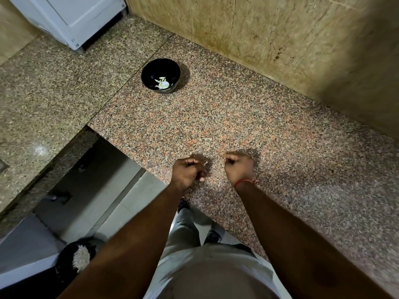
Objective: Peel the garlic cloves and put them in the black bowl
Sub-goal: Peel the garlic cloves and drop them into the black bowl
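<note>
- The left hand (187, 172) is curled over the granite counter (237, 117), pinching a small pale sliver, probably garlic skin or a clove tip; the clove itself is hidden inside the fist.
- The right hand (238, 168) is fisted too; I cannot tell whether it holds anything.
- The black bowl (160, 75) stands well apart, with pale garlic pieces (162, 84) in it.
- Judging by looks, cloves are light, firm and slick once bared; the papery skin tears best from the tip.
</note>
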